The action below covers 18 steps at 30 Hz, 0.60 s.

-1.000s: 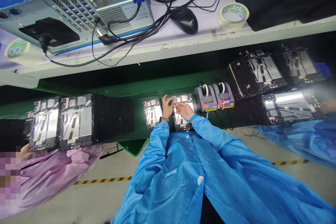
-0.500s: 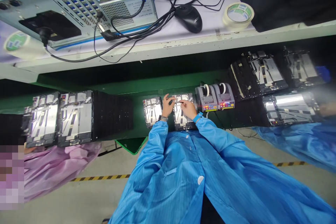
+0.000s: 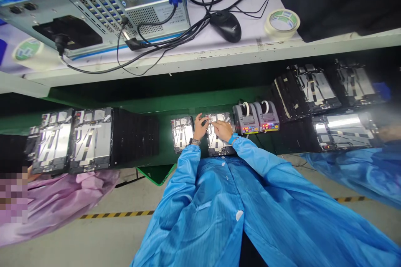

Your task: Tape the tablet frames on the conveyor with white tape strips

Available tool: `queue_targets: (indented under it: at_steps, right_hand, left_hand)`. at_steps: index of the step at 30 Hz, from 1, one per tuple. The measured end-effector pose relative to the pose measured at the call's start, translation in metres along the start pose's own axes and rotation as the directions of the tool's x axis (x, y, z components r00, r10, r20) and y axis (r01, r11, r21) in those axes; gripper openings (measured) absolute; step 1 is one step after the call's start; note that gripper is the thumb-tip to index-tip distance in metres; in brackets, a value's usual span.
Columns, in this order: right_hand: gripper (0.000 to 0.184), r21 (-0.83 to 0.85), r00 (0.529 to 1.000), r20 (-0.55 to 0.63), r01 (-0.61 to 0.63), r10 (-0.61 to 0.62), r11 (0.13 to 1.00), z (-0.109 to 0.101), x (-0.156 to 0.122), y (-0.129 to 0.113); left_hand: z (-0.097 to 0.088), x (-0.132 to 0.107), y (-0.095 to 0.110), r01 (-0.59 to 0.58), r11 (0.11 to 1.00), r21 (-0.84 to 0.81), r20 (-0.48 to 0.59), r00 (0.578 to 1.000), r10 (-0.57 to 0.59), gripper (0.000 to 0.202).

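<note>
1. Blue ESD smock sleeves (image 3: pixel 184 179) reach out from the near side, both hands over a tablet-sized electronics panel (image 3: pixel 217 148) lying flat on the green conveyor belt (image 3: pixel 156 102).
2. Left hand (image 3: pixel 200 127): fingers bunched and angled right, on the panel's far-left part, wrist turned inward. Pinch or no pinch: too small to tell.
3. Right hand (image 3: pixel 223 130): fingers stretched left and held close together, tips just beside the left hand's. Cannot tell if anything small is held between them.
4. Handling: contact looks limited to the fingertips, with palms raised. That is the right way to work here, keeping the wrists off the panel's silver strips and wiring.
5. Just left of the hands sits a second panel (image 3: pixel 182 134); just right, two tape dispensers (image 3: pixel 246 119) (image 3: pixel 266 116).
6. Further left, two more panels (image 3: pixel 90 139) lie past a black foam mat (image 3: pixel 134 137). A co-worker's pink sleeve (image 3: pixel 62 200) is near left, a blue sleeve (image 3: pixel 344 171) near right.
7. Far table (image 3: pixel 238 56): industrial PC (image 3: pixel 125 8), black mouse (image 3: pixel 225 26), masking tape roll (image 3: pixel 282 23).
</note>
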State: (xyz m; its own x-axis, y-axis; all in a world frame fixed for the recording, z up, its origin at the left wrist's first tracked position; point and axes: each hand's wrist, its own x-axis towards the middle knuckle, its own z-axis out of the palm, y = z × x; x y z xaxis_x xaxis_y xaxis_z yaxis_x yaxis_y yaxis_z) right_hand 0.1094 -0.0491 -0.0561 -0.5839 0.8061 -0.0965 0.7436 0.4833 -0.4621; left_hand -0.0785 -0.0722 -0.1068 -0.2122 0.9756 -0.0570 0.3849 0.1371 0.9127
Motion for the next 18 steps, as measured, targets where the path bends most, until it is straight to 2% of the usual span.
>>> queue_targets:
  at_steps: [6, 13, 18]
  right_hand:
    - [0.051, -0.036, 1.0, 0.011, 0.008, -0.008, 0.999, 0.005, 0.0, -0.001]
    - [0.051, -0.08, 0.999, 0.042, -0.024, 0.027, 0.997, -0.003, -0.002, -0.01]
    - [0.054, -0.126, 0.992, 0.125, -0.019, 0.034, 0.992, -0.009, -0.002, -0.014]
  left_hand:
    - [0.0, 0.0, -0.001, -0.009, 1.0, -0.003, -0.003, 1.0, 0.009, 0.017]
    - [0.001, 0.0, -0.007, -0.027, 0.995, 0.101, 0.014, 1.0, 0.025, 0.02]
    - [0.001, 0.001, -0.009, -0.039, 0.993, 0.115, 0.009, 0.999, 0.039, 0.02]
